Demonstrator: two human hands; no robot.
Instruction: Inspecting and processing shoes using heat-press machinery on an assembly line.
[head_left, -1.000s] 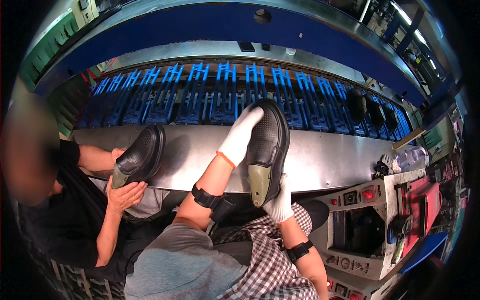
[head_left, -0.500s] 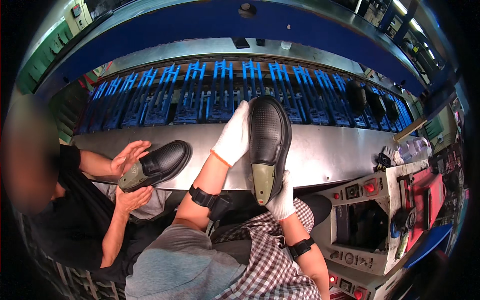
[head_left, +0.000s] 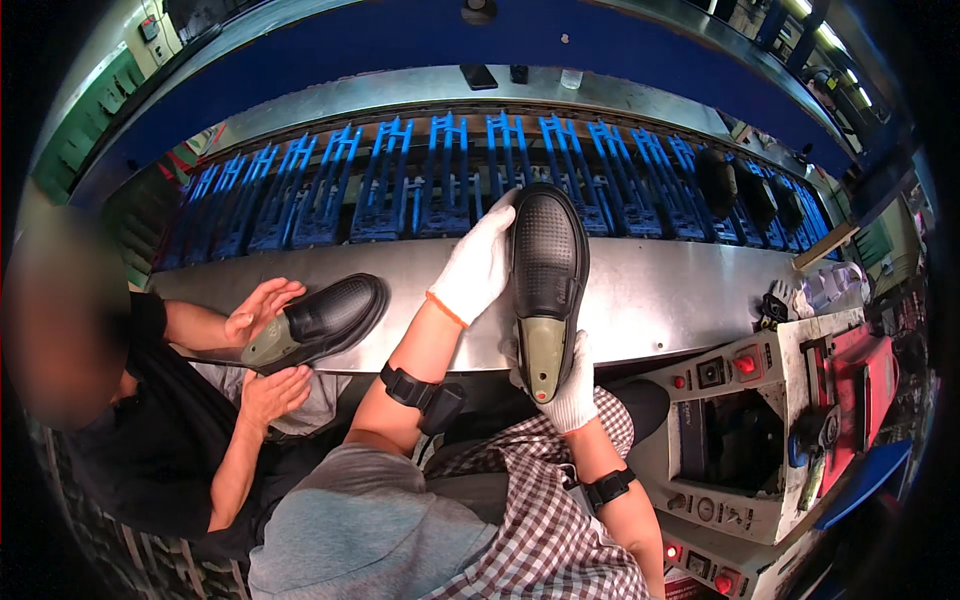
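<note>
Black perforated slip-on shoe (head_left: 548, 250) on olive-green last (head_left: 542, 350), over silvery steel bench (head_left: 640, 290), near edge. White-gloved right hand (head_left: 574, 394) clamps heel; white-gloved left hand (head_left: 476, 264) against toe, can't tell grip. I'd fear drop if heel slips.

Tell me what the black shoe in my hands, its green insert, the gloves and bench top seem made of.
Black shoe: leather or synthetic, softly glossy, dotted texture.
Green insert: probably hard plastic, smooth, evenly coloured.
White gloves: matt, probably knit fabric, ribbed at right cuff.
Bench top: likely bare metal, blurred reflections.
</note>
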